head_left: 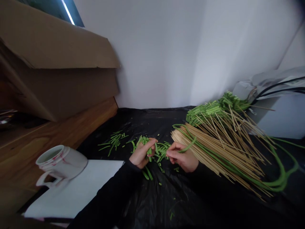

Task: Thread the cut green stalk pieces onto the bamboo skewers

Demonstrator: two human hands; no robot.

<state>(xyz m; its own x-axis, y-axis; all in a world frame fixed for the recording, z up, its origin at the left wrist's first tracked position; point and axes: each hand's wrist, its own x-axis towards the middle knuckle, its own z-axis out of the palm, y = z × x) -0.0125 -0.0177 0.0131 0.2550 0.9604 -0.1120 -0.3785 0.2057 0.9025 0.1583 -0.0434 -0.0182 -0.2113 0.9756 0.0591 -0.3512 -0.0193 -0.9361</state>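
Note:
My left hand (142, 154) is closed around a small bunch of cut green stems (143, 140) near the middle of the black plastic sheet. Just to its right, my right hand (183, 157) pinches with thumb and forefinger, and a long green stem (190, 145) passes through it, curving out to the right. Between the hands lies a loose pile of short green pieces (162, 150). Another scatter of short pieces (115, 140) is left of my left hand. Thin wooden sticks (219, 149) lie in a heap beside my right hand, with long green stems across them.
Bundled green stems (207, 111) lie behind the sticks, against the wall. A white mug (69, 162) stands at the left by a white sheet (78, 187). A cardboard box (83, 86) fills the back left. A white container (281, 116) is at the right.

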